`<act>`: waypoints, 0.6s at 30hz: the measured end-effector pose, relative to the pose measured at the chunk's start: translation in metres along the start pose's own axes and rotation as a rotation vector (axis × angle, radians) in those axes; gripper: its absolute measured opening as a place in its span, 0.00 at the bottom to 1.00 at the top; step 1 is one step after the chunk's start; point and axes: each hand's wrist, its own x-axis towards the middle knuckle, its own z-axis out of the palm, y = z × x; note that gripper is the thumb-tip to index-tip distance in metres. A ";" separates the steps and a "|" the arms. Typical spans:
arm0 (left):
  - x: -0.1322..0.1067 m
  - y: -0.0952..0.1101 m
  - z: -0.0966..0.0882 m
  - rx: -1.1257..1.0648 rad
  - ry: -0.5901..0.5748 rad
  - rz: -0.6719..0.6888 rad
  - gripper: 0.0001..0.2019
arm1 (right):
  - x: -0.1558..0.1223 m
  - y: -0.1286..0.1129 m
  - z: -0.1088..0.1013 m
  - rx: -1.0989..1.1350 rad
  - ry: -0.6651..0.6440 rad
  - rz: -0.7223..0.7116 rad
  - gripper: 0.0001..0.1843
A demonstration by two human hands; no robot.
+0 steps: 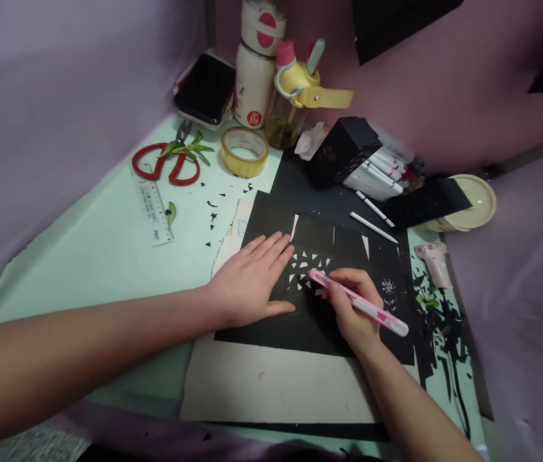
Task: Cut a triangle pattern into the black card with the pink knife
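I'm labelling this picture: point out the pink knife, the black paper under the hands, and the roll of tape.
Pink knife (370, 308): head view, middle of the handle.
Black paper (307, 326): head view, bare lower part.
Roll of tape (243, 169): head view, front of the ring.

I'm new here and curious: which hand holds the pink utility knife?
The right hand grips the pink utility knife; the left hand holds no tool and lies flat, palm down, on the black paper.
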 end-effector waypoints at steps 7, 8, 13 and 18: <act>0.000 0.002 -0.005 0.070 0.077 0.044 0.48 | 0.006 0.009 -0.001 0.219 -0.024 0.096 0.08; -0.001 0.003 -0.008 0.075 0.110 0.051 0.47 | 0.005 0.010 0.000 0.273 -0.055 0.072 0.12; -0.004 0.008 -0.025 -0.135 0.282 0.026 0.28 | 0.001 0.001 0.006 0.313 -0.253 -0.077 0.40; -0.002 0.015 -0.030 -1.071 -0.119 -0.061 0.18 | -0.005 -0.010 0.013 0.117 -0.376 -0.225 0.59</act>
